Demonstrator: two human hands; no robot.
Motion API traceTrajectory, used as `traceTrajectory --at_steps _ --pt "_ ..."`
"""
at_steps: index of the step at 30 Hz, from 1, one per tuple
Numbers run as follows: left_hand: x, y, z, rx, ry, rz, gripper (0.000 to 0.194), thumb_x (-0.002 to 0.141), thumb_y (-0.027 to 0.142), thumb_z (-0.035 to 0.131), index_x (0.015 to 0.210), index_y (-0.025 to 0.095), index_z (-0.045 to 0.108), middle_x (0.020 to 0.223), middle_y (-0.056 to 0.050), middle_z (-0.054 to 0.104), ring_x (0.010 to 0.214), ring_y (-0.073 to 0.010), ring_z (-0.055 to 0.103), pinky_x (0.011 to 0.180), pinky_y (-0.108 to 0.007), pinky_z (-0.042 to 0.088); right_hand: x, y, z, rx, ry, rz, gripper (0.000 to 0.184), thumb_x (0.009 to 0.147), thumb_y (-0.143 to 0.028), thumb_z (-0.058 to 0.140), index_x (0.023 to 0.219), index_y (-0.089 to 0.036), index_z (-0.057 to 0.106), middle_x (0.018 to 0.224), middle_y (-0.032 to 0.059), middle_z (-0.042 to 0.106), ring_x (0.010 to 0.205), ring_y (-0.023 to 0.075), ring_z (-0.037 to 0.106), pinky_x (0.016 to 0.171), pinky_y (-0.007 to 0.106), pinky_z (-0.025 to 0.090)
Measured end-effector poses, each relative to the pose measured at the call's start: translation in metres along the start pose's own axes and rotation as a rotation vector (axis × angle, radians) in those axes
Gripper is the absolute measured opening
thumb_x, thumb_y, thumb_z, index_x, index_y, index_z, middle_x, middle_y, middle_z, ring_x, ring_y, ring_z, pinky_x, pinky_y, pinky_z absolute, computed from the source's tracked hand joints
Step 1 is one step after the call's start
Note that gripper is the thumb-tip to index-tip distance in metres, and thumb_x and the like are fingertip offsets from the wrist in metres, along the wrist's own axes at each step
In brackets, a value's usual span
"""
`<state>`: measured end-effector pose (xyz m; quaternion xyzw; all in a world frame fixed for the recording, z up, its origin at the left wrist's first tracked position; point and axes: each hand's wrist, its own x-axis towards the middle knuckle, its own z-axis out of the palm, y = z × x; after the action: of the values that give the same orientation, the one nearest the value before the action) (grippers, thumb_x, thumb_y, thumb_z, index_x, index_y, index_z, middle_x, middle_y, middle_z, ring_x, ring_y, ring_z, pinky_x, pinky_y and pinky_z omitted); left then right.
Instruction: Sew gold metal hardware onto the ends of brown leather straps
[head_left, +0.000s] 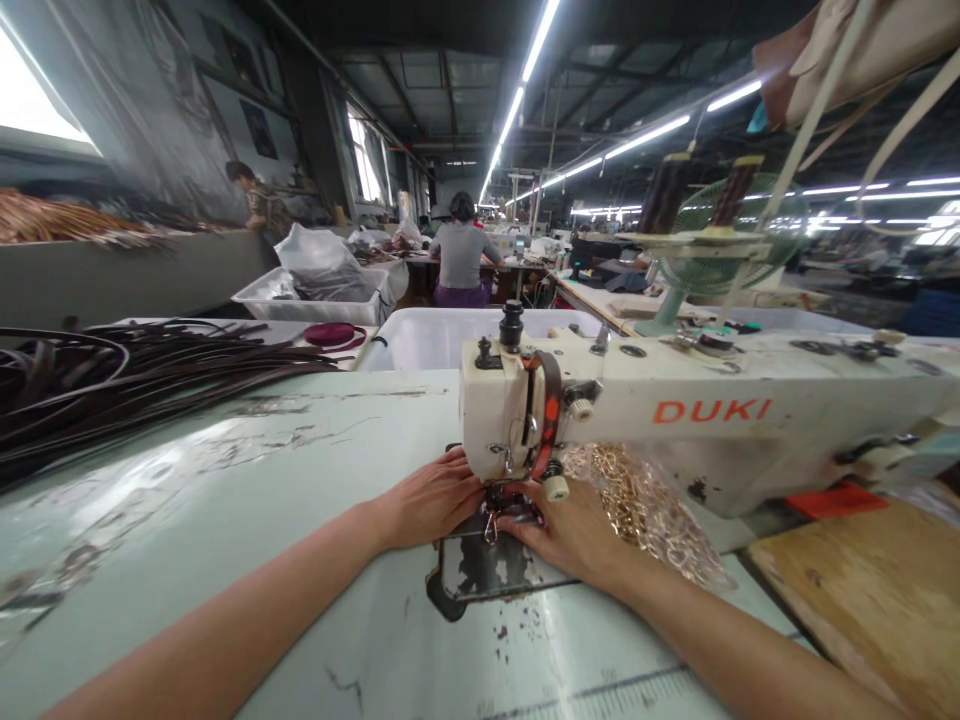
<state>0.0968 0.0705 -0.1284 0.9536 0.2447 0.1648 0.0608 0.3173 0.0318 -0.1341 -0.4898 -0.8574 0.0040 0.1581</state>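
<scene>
In the head view, a white sewing machine [517, 420] marked DUKI stands before me, and both hands are close under its head. My left hand [435, 500] lies flat on the left of the needle area, its fingers stretched out toward the presser foot. From the right, my right hand [577, 525] has thumb and forefinger around a small dark strap piece [525, 511], mostly hidden by fingers and machine. A shiny metal snap hook [490, 528] lies between my hands on the worn metal bed plate [495, 570].
Behind my right hand lies a clear bag of gold-coloured metal hardware [637, 510]. Dark straps [165, 375] are heaped at left. A white bin [420, 335] stands beyond the table, a wooden board [862, 590] at right. Farther off, a person [461, 255] sits facing away; another person [262, 205] is at left.
</scene>
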Motion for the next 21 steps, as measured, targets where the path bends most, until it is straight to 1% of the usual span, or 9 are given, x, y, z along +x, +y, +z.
traceTrajectory --at_steps 3,8,13,16,19,21 --pt "0.002 -0.004 0.001 0.022 0.010 0.021 0.027 0.097 0.017 0.033 0.105 0.016 0.059 0.110 -0.007 0.064 0.113 -0.0195 0.053 0.107 -0.037 0.032 0.001 0.001 0.001 -0.035 0.001 -0.019 0.042 0.086 -0.054 0.054 0.115 -0.024 0.061 0.101 0.0068 0.067 0.093 0.0264 0.061 0.076 0.035 0.043" --pt "0.001 -0.002 0.001 0.064 0.051 0.001 0.026 0.095 0.014 0.037 0.106 0.016 0.060 0.107 -0.008 0.066 0.106 -0.0190 0.058 0.097 -0.032 0.043 0.002 0.003 -0.002 0.006 -0.009 -0.051 0.042 0.082 -0.054 0.059 0.112 -0.026 0.062 0.099 0.0039 0.068 0.093 0.0247 0.061 0.075 0.033 0.044" --pt "0.002 -0.003 0.002 0.096 0.087 -0.014 0.026 0.093 0.012 0.041 0.106 0.018 0.062 0.108 -0.007 0.066 0.102 -0.0186 0.061 0.090 -0.029 0.048 0.000 -0.005 0.001 -0.011 0.033 0.013 0.030 0.087 -0.045 0.058 0.109 -0.025 0.064 0.102 0.0044 0.066 0.092 0.0224 0.061 0.076 0.031 0.044" --pt "0.006 -0.010 0.002 0.102 0.079 0.017 0.027 0.093 0.010 0.042 0.108 0.019 0.062 0.114 -0.005 0.065 0.106 -0.0175 0.060 0.094 -0.028 0.046 0.001 -0.008 0.001 0.015 0.032 0.028 0.028 0.085 -0.046 0.060 0.105 -0.027 0.065 0.101 0.0040 0.066 0.094 0.0223 0.060 0.078 0.031 0.044" --pt "0.011 -0.016 0.003 0.125 0.051 0.064 0.026 0.091 0.011 0.044 0.108 0.018 0.062 0.116 -0.005 0.065 0.110 -0.0184 0.058 0.101 -0.030 0.041 0.003 -0.008 -0.002 0.053 0.028 0.010 0.028 0.081 -0.048 0.064 0.098 -0.026 0.066 0.097 0.0026 0.066 0.094 0.0223 0.060 0.080 0.032 0.043" --pt "0.013 -0.017 0.005 0.155 0.034 0.082 0.026 0.091 0.010 0.043 0.108 0.016 0.062 0.115 -0.007 0.066 0.112 -0.0197 0.057 0.103 -0.032 0.040 0.002 -0.007 -0.003 0.070 0.022 -0.009 0.029 0.079 -0.050 0.066 0.095 -0.026 0.065 0.095 0.0014 0.066 0.093 0.0221 0.060 0.080 0.032 0.044"
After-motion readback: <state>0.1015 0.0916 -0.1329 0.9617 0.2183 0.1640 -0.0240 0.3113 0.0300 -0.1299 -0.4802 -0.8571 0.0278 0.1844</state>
